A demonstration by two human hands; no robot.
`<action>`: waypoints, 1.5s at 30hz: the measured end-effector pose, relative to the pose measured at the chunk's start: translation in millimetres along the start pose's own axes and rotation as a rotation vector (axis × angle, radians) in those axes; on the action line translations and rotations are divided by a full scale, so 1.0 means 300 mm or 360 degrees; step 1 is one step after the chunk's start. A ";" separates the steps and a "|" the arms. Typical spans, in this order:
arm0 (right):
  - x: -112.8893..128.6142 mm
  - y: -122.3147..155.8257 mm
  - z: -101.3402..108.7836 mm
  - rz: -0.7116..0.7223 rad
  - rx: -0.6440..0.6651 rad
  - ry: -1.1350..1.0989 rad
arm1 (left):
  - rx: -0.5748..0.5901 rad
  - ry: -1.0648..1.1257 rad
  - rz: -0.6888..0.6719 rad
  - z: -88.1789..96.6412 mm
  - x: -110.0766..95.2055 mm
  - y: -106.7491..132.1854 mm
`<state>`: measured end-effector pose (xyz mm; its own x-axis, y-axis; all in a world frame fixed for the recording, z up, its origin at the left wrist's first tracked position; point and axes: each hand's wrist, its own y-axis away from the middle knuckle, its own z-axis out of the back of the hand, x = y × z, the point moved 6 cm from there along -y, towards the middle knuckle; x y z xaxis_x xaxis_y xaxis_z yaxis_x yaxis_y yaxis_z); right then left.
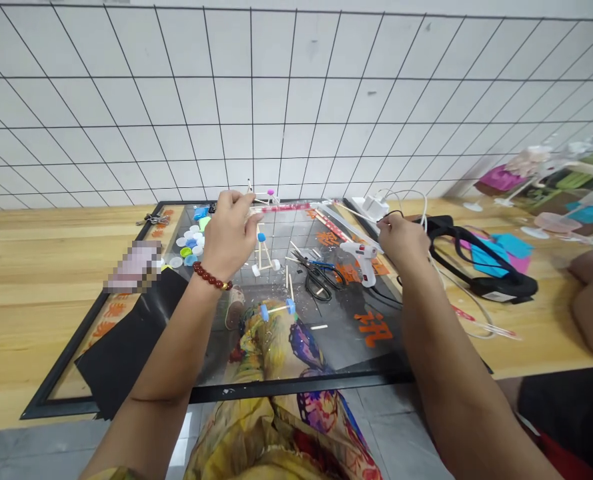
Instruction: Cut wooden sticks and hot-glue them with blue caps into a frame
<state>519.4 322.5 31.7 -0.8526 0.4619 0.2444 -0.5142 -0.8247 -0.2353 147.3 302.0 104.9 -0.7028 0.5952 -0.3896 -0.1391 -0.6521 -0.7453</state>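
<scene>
Head view: left hand is closed in a pinch on the left end of a clear ruler with red marks, held above the glass-topped mat. Right hand is curled closed just beside the white glue gun; its contents cannot be determined. Scissors and a stick frame lie between the hands.

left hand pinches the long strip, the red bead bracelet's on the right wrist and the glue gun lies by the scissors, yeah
Not quite: the head view shows the red bead bracelet on the left wrist, not the right. The left hand does pinch the long strip, and the glue gun lies by the scissors.
</scene>
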 end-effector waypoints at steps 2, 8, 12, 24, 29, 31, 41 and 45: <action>-0.009 -0.032 -0.048 -0.0027 0.0102 0.0009 | -0.0053 0.0005 0.0001 0.011 0.024 -0.009; -0.045 -0.086 -0.050 -0.0043 0.0095 0.0025 | -0.0141 -0.0079 0.0032 0.048 0.057 -0.021; -0.002 -0.133 -0.035 0.0130 0.0256 0.0048 | -0.0132 -0.0120 0.0016 0.056 0.044 -0.022; 0.335 0.926 -0.042 0.1755 0.0826 0.0142 | -0.0163 0.0085 0.0047 0.121 0.022 -0.028; 0.301 0.975 -0.111 0.1916 0.0954 0.0145 | -0.0196 0.0166 0.0083 0.163 0.020 -0.023; 0.276 0.879 -0.057 0.1665 0.0802 0.0120 | -0.0212 0.0165 0.0087 0.176 0.018 -0.022; 0.233 0.936 -0.113 0.1631 0.0964 0.0150 | -0.0351 -0.0060 -0.0080 0.207 -0.012 -0.022; 0.036 0.723 0.034 0.0972 0.0635 -0.0203 | -0.0338 -0.0077 -0.0073 0.206 -0.003 -0.024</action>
<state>399.7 145.3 -7.2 -0.9461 -0.1384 0.2927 0.1417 -0.9899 -0.0103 105.8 277.3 144.0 -0.7325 0.5954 -0.3301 -0.0250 -0.5081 -0.8609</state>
